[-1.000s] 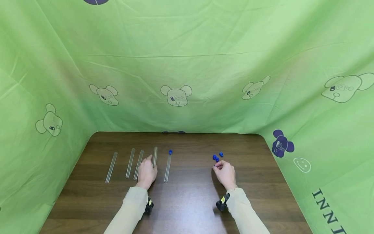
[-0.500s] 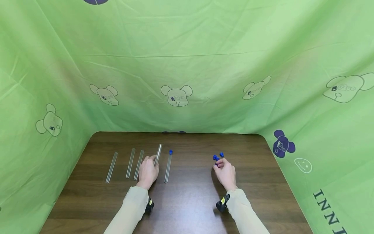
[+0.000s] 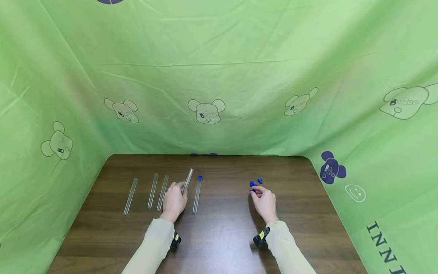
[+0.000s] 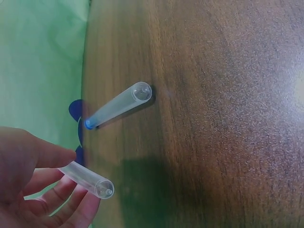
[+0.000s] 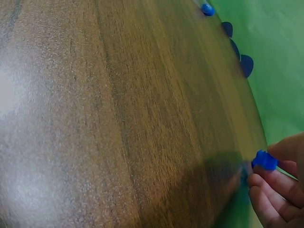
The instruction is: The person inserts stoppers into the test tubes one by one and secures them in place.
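My left hand (image 3: 174,199) pinches a clear test tube (image 4: 88,180) between thumb and fingers; its rounded end points toward the wrist camera and its far end tilts up in the head view. To its right lies a test tube with a blue cap (image 3: 197,196) on its far end. On the right side my right hand (image 3: 264,203) pinches a small blue cap (image 5: 265,160) between thumb and fingertips. Just beyond those fingers, loose blue caps (image 3: 260,180) lie on the table. Left of my left hand are three uncapped test tubes, the closest one (image 3: 162,193) partly beside the knuckles.
The brown wooden table (image 3: 222,236) ends at a green curtain (image 3: 208,140) printed with bear heads, which hangs behind and along both sides. At the far left lies one uncapped tube (image 3: 130,196), set apart from the others.
My left hand has picked up the test tube, which lay flat before, and its far end has tilted up and to the right. The right hand has lifted the blue cap slightly.
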The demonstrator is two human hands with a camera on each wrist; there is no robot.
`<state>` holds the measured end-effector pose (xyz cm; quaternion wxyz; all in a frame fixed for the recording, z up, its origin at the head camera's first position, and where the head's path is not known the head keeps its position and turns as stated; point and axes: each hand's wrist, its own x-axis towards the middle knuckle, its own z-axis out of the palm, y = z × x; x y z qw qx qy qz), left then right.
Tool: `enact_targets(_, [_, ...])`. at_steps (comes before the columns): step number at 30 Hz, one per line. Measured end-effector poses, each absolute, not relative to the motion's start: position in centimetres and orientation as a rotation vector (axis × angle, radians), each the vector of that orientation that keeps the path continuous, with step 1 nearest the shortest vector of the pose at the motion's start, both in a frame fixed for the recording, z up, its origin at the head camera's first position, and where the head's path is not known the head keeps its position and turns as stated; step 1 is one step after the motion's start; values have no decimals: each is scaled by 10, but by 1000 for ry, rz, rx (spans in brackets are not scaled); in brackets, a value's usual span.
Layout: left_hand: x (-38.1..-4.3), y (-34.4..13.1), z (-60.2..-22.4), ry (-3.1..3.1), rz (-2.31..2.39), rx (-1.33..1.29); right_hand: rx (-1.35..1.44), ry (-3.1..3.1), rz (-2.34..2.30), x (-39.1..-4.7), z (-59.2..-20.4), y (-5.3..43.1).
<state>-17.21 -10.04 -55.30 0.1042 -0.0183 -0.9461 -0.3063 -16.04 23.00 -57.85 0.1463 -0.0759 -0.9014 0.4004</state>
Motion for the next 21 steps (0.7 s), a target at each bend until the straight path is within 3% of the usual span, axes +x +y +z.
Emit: enact_targets(21, [-169,-95,-547,-2824,-954,-50,-232,-2567,1222,-162,-569,228])
